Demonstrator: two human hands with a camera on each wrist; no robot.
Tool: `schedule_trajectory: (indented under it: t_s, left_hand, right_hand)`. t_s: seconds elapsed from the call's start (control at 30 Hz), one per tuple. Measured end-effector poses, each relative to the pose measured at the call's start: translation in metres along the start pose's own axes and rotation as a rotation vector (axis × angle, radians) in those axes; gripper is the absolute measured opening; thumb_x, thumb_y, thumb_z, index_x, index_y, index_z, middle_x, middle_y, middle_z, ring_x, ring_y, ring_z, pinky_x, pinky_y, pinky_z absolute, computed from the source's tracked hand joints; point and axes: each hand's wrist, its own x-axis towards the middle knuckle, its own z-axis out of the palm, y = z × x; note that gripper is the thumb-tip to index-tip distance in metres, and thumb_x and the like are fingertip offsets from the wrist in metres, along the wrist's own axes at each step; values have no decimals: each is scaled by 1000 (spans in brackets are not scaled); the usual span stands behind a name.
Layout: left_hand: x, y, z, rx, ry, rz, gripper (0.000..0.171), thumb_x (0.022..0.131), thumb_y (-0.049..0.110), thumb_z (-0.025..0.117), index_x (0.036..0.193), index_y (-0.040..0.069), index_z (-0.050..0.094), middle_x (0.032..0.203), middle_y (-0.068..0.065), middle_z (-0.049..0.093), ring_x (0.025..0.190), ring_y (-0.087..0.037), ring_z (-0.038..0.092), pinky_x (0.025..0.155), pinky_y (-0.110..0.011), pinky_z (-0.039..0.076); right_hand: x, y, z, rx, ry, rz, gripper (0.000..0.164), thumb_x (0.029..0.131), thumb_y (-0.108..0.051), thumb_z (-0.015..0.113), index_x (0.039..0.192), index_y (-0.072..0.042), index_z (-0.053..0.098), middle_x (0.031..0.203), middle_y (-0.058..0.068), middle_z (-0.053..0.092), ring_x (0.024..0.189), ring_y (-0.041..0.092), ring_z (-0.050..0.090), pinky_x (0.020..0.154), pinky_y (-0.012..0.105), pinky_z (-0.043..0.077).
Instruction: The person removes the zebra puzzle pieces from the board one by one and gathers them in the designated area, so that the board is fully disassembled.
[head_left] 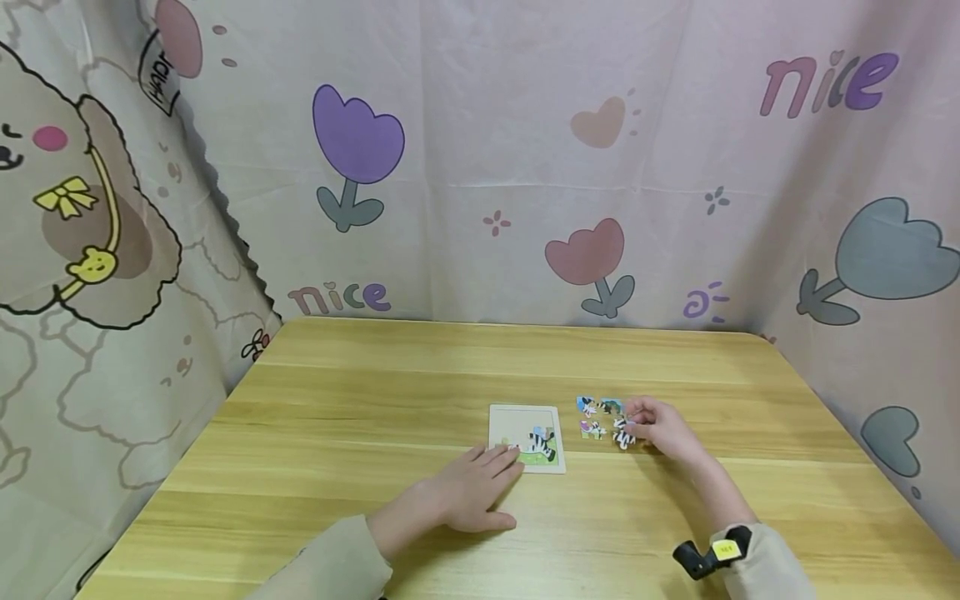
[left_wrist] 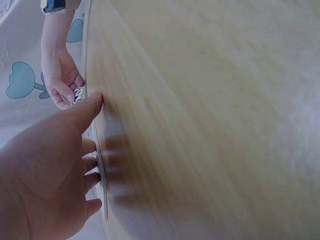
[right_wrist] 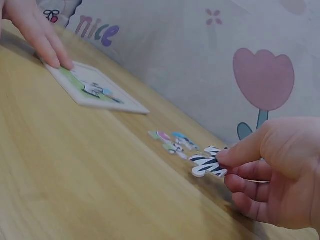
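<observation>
My right hand (head_left: 660, 427) pinches a zebra-striped puzzle piece (right_wrist: 206, 164) between thumb and fingers, tilted and raised over the table in the right wrist view. Just left of it lie several loose puzzle pieces (head_left: 592, 430) with bits of zebra, blue and pink. A white puzzle tray (head_left: 561, 457) is flat on the table, partly filled with pieces showing a zebra (head_left: 540, 443) on green at its lower right. The fingers of my left hand (head_left: 474, 490) are extended and rest on the tray's lower left corner, hiding that part.
The wooden table (head_left: 360, 392) reaches back to a printed curtain (head_left: 480, 167), which also hangs along both sides. A black strap device (head_left: 712, 553) with a yellow label sits on my right wrist.
</observation>
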Motion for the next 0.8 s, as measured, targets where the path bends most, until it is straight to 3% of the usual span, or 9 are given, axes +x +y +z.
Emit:
schedule_trajectory:
  t_s: [0.4,0.8]
  left_hand:
    - [0,0,2,-18,17,9,72,91,57,41,145,8,31,150,-10,25,137,-25,23,110,-44,23]
    - [1,-2,6,-10,33,14,73,91,58,40,144,9,32,150,-10,25,137,-25,23,109,-43,24]
  right_hand:
    - [4,3,8,-314,80,-46,13,80,-5,67,91,2,65,80,5,62,74,17,54,66,30,44]
    - [4,-3,10,-384,102,-17,10,82,-9,67,87,0,65,76,3,60,72,17,52,64,30,42]
